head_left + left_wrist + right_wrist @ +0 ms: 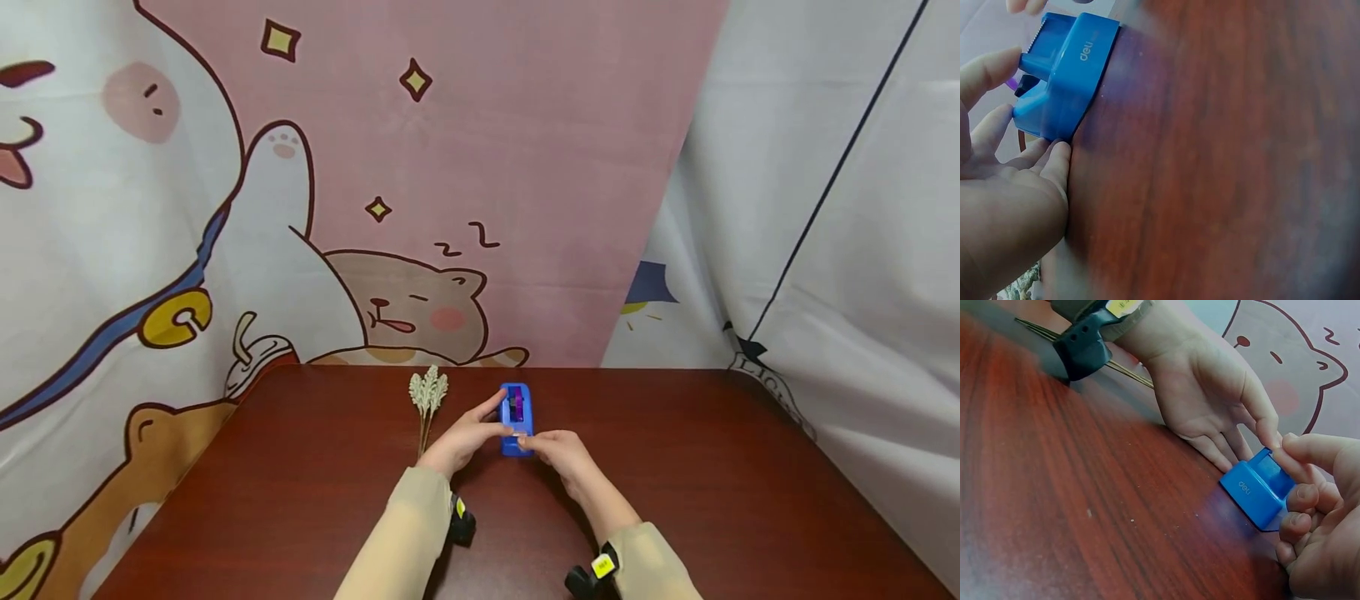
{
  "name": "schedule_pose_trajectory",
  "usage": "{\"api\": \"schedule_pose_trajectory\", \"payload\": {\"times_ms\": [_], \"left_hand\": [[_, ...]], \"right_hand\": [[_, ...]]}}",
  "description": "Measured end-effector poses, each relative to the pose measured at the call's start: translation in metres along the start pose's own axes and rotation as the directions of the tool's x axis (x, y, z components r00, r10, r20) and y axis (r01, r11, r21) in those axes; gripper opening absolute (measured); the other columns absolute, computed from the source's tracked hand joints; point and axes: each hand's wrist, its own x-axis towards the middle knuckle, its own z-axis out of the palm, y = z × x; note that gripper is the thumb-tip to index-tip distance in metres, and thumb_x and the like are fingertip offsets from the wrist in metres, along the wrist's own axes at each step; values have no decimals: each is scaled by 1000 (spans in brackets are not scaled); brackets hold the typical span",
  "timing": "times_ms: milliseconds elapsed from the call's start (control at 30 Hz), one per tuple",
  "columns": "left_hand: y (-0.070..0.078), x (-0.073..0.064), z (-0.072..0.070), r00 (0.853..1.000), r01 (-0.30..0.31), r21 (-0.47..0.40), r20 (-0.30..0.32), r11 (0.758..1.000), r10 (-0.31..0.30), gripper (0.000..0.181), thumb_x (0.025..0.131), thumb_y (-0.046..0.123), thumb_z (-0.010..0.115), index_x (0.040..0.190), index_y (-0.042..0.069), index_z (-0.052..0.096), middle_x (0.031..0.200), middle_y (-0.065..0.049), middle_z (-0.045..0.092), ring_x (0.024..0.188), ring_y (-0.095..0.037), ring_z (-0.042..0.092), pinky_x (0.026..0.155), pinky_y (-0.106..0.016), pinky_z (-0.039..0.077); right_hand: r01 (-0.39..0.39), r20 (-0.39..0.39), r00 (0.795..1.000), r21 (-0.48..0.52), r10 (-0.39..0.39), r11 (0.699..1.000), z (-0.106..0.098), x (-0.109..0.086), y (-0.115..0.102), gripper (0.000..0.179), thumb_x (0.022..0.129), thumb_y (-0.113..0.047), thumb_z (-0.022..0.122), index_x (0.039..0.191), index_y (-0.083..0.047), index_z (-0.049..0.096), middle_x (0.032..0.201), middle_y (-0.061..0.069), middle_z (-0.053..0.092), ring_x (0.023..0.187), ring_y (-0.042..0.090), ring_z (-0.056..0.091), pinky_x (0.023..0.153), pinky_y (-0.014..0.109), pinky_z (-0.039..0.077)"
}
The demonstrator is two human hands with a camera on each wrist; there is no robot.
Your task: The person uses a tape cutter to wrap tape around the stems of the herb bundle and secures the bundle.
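A blue tape dispenser (526,412) with a purple roll (516,403) in it stands on the table, its long side marked "deli" in the left wrist view. My left hand (467,435) grips it from the left, thumb over the top near the toothed cutter (1036,36) and fingers against the side. At the near end, my right hand (564,456) has its thumb and forefinger pinched together by the cutter, the other fingers curled. Both thumbs come close together there in the right wrist view. The clear tape between the right fingertips is too thin to make out.
A bunch of pale dried flower stems (427,396) lies on the brown table (337,500), left of the dispenser and partly behind the left forearm. A printed cartoon cloth (555,208) hangs behind the table's far edge.
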Motion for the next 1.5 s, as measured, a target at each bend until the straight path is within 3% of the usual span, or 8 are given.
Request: {"api": "schedule_pose_trajectory", "payload": {"times_ms": [267,433,800,1067,1500], "left_hand": [[-2,2,2,1000,-3,2,2,1000,3,75,86,13,70,151,24,35,150,-21,35,139,-36,29,109,-62,14],[-2,2,2,1000,-11,6,-4,1000,11,75,86,10,69,151,22,36,149,-23,36,139,-37,30,109,-62,14],[0,1,3,1000,2,4,1,1000,-2,75,86,14,70,151,24,36,150,-21,36,139,-36,30,109,-62,14],[-2,0,1,1000,-12,3,3,1000,12,75,86,14,70,151,22,35,151,-19,35,139,-36,29,109,-64,11],[1,-1,1,1000,-27,-7,2,1000,27,76,84,9,70,152,19,35,151,-21,34,138,-36,31,110,-61,12]], "right_hand": [[28,20,999,25,-29,999,-2,-10,-1,24,83,-22,75,79,1,74,66,0,56,75,21,48,69,34,36],[50,33,998,24,-51,998,-2,-13,2,25,83,-21,75,79,3,74,71,1,64,75,20,50,69,33,38],[81,84,993,60,-86,995,-5,-22,6,27,84,-17,73,82,9,71,65,-2,59,71,18,48,69,32,38],[75,118,990,60,-82,995,-6,-30,6,24,85,-17,72,82,6,73,66,-2,60,73,18,48,71,33,36],[75,72,994,70,-80,995,-3,-38,8,26,85,-18,72,79,7,72,60,-4,52,65,15,45,66,32,36]]}}
